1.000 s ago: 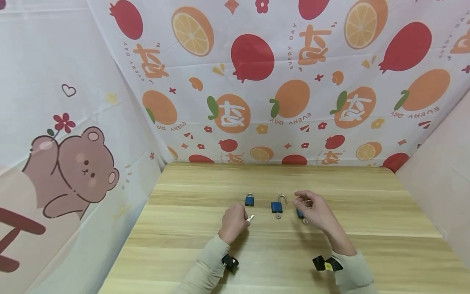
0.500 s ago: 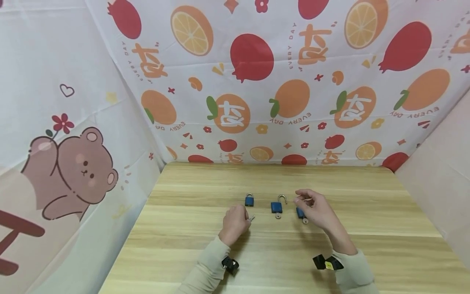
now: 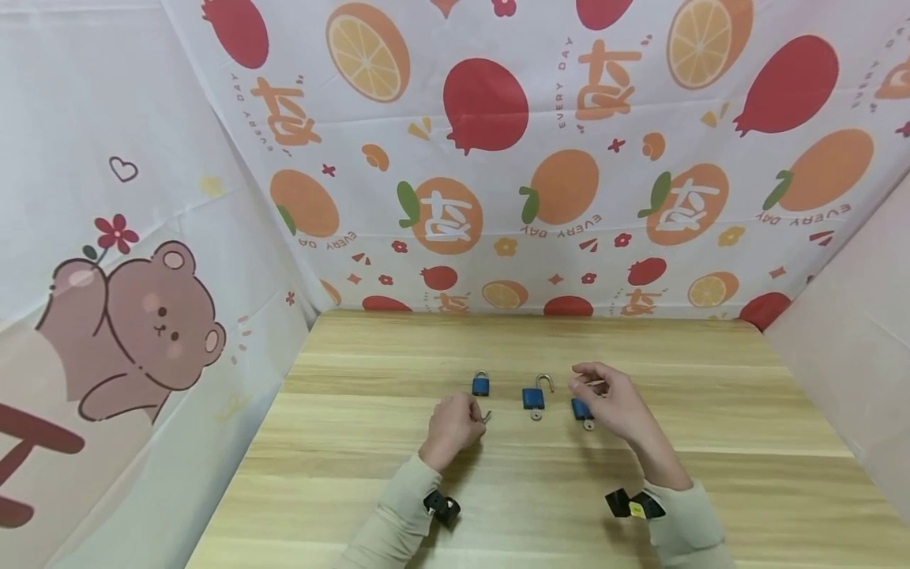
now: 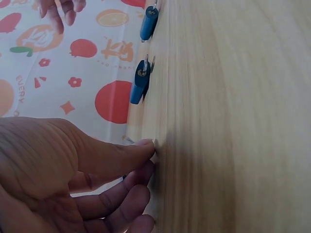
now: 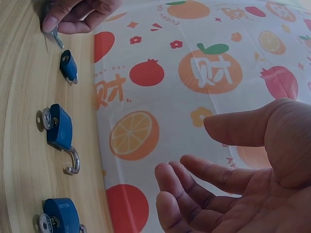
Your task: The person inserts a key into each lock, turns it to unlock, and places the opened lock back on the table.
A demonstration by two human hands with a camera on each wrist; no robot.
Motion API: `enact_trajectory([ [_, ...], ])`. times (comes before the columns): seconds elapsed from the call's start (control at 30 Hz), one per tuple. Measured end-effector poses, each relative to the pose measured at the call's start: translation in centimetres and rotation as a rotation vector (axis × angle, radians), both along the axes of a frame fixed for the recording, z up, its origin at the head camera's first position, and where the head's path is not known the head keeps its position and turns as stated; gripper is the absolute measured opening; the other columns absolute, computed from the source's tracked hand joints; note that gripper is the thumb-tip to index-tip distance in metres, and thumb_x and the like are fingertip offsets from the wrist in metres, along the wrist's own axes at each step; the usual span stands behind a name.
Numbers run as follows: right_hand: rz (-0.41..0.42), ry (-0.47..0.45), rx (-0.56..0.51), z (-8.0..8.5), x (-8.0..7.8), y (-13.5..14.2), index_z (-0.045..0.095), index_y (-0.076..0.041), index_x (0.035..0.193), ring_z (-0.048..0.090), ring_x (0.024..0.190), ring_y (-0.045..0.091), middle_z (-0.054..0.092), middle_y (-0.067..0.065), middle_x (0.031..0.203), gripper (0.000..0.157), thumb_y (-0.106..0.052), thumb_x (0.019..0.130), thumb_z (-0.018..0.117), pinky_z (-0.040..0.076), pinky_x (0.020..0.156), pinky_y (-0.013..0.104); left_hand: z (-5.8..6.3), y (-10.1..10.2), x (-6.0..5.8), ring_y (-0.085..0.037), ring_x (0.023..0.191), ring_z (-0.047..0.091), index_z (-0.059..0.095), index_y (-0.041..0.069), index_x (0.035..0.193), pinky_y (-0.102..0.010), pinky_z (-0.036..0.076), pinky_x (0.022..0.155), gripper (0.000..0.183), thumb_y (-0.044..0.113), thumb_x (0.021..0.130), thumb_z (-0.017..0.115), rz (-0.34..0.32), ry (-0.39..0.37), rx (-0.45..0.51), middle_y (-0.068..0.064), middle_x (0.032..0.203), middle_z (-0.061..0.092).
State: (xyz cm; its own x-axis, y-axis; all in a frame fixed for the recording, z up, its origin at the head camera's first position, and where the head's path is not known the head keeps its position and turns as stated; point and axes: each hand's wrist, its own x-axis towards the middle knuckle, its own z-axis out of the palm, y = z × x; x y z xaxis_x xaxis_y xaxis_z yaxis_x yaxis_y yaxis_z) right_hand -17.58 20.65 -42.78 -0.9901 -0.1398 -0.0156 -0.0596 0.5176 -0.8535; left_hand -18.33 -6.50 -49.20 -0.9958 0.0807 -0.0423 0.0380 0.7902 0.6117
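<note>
Left hand [image 3: 452, 427] pinches key [image 5: 58, 39]; only right wrist shows padlock [image 5: 64, 212] lettering.

Silver key [image 3: 487, 416] is showing in the left hand's [image 3: 455, 425] pinch, at 6 o'clock from the closed padlock [image 3: 480, 386]. Three blue padlocks are lying in a row: closed one at 9 o'clock, unlatched padlock [image 3: 533, 398] in the middle, end padlock [image 3: 580, 408] at 3 o'clock, just beside the right hand [image 3: 613, 401], shackle mostly hiding. Inserted keys [image 3: 536, 414] are poking from the latter two, near 6 o'clock.
</note>
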Motion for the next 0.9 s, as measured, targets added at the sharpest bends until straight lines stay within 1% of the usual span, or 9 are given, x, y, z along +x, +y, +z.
enact_trajectory([
  [0.13,0.001,0.005,0.006,0.2,0.0,0.1,0.06,0.0,0.134,0.064,0.099,0.023,0.067,0.017,0.116,0.037,-0.02,0.103,0.058,0.053,0.076,0.025,0.0,-0.3,-0.1,-0.016,0.062,0.055,0.066,0.01,0.073,-0.027,0.042,0.052,0.017,0.005,0.076,0.081,0.011,0.028,0.007,-0.004,0.074,0.067],
  [0.27,-0.001,0.01,0.017,0.3,0.0,0.1,0.06,0.0,0.134,0.064,0.101,0.024,0.066,0.018,0.117,0.037,-0.02,0.103,0.058,0.053,0.077,0.027,0.1,-0.5,-0.2,-0.015,0.06,0.054,0.067,0.01,0.071,-0.027,0.041,0.051,0.012,0.002,0.073,0.075,0.029,0.081,0.032,-0.004,0.071,0.068],
  [0.4,-0.012,0.005,0.021,0.5,0.1,0.1,0.06,-0.001,0.134,0.064,0.103,0.025,0.066,0.017,0.118,0.038,-0.021,0.103,0.059,0.053,0.078,0.028,0.5,-0.7,-0.3,-0.013,0.059,0.053,0.068,0.009,0.07,-0.026,0.041,0.052,0.011,-0.001,0.072,0.069,0.049,0.133,0.073,-0.004,0.068,0.067],
  [0.5,-0.016,0.005,0.018,0.6,0.1,0.2,0.059,-0.001,0.135,0.064,0.105,0.026,0.066,0.017,0.118,0.038,-0.021,0.103,0.059,0.053,0.079,0.029,0.9,-0.7,-0.5,-0.012,0.059,0.053,0.069,0.008,0.072,-0.026,0.041,0.053,0.01,0.0,0.075,0.069,0.065,0.148,0.092,-0.003,0.068,0.067],
  [0.73,-0.026,0.036,0.015,0.8,0.0,0.3,0.06,-0.001,0.135,0.064,0.107,0.027,0.066,0.018,0.119,0.039,-0.024,0.103,0.059,0.052,0.082,0.029,1.6,-0.7,-1.0,-0.013,0.065,0.058,0.071,0.008,0.079,-0.027,0.044,0.06,0.007,0.007,0.085,0.075,0.139,0.114,0.146,-0.004,0.075,0.071],
  [0.9,-0.028,0.031,0.009,0.9,0.0,0.2,0.06,-0.001,0.135,0.064,0.107,0.027,0.066,0.018,0.119,0.04,-0.025,0.103,0.06,0.053,0.082,0.028,2.0,-0.6,-1.1,-0.014,0.068,0.061,0.071,0.008,0.08,-0.028,0.045,0.064,0.009,0.007,0.086,0.078,0.165,0.146,0.169,-0.004,0.076,0.072],
])
